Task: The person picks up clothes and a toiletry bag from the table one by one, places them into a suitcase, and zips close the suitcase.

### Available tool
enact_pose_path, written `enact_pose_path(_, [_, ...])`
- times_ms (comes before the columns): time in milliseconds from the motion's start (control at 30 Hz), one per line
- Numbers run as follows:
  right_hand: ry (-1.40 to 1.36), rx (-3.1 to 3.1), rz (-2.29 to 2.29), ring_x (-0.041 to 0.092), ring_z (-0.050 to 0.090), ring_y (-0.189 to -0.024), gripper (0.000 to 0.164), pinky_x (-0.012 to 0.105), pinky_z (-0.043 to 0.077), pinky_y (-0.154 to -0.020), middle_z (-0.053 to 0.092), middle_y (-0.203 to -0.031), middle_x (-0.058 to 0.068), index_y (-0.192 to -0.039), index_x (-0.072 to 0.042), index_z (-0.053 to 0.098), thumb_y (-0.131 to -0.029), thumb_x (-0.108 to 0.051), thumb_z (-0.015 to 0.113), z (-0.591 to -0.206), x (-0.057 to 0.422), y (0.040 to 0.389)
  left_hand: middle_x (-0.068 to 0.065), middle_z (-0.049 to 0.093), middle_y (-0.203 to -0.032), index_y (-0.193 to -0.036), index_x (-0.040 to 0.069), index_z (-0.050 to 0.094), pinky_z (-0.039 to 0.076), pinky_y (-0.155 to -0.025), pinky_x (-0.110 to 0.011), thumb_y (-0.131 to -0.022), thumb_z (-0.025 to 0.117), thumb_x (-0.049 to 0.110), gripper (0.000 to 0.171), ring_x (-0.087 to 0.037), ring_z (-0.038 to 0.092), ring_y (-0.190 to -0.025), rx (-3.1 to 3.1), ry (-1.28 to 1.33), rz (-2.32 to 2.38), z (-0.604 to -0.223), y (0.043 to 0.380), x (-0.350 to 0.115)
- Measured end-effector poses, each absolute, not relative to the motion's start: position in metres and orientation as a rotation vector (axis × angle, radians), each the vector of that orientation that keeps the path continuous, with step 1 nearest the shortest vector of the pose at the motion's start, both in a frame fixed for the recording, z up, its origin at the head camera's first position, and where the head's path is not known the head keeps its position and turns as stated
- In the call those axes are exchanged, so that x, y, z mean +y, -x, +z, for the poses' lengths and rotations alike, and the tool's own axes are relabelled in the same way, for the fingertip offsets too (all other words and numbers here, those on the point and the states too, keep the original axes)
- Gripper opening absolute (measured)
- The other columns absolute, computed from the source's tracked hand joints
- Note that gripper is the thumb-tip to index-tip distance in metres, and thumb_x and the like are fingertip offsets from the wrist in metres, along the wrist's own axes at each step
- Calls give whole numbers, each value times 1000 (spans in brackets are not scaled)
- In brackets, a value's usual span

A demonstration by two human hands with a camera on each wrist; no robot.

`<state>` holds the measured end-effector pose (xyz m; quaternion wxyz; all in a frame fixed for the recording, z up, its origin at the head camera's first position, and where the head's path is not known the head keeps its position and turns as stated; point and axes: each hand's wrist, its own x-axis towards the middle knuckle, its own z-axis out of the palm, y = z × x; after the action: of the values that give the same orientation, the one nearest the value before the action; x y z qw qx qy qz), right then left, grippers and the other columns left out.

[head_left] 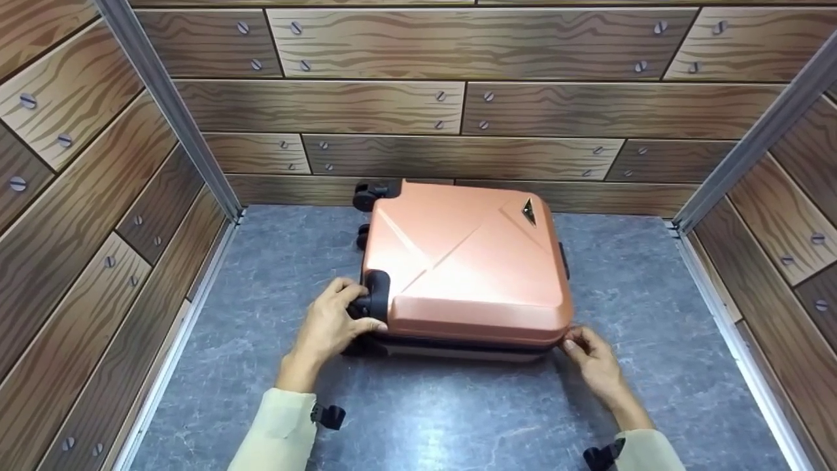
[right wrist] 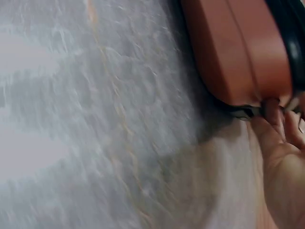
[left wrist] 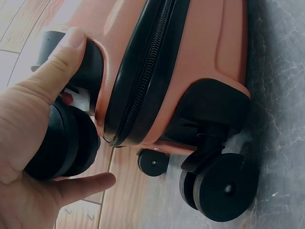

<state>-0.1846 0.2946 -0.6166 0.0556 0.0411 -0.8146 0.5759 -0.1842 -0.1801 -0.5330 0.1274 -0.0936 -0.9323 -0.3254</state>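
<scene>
A rose-gold hard-shell suitcase (head_left: 464,255) lies flat on the grey floor, its black wheels pointing left. At the near left corner my left hand (head_left: 330,320) grips it, the thumb over the black wheel housing (left wrist: 90,71) and the fingers around the upper wheel (left wrist: 62,138). Another wheel (left wrist: 224,188) stands close to the floor, beyond the black zipper (left wrist: 147,62). My right hand (head_left: 595,363) holds the near right corner with curled fingers. In the right wrist view, the right fingertips (right wrist: 271,117) meet the end of the case; exactly what they pinch is partly hidden.
Wood-plank patterned walls (head_left: 458,46) surround the marbled grey floor (head_left: 431,418) on the left, back and right. Metal corner posts (head_left: 173,108) and pale edge strips (head_left: 732,340) border it. The suitcase's far side lies near the back wall.
</scene>
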Motion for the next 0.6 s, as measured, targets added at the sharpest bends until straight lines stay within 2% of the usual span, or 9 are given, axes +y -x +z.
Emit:
enact_pose_path(67, [-132,-2508,1698,-8,59,-103,4,11,50,-89,68,-121,17,-96,9,62,-100,8,61,-614,295,181,5,65,-119,-117,16,75,57,-94,-46,-66,97,48,63,-25,69,-108,-2706,281,-955,-534,185,-180])
enact_pose_path(167, [-107,-2574,1613,-6,60,-104,5,11,50,-88,67,-128,24,-98,5,65,-101,4,62,-610,294,177,4,65,-120,-116,16,75,57,-95,-46,-66,97,46,63,-26,68,-109,-2694,313,-980,-534,186,-182])
enact_pose_path(367, [-50,-2626,1481,0,60,-89,6,16,48,-75,71,-123,23,-100,3,69,-102,-1,65,-607,290,175,0,68,-120,-121,17,73,53,-102,-47,-71,97,35,59,-25,66,-113,-2660,346,-1160,-535,187,-191])
enact_pose_path(600, [-29,-2568,1539,-9,59,-98,6,9,49,-82,69,-130,27,-96,6,67,-100,3,65,-612,292,179,0,69,-122,-135,26,65,50,-101,-46,-72,99,31,71,-23,64,-110,-2671,172,-1456,-539,190,-197])
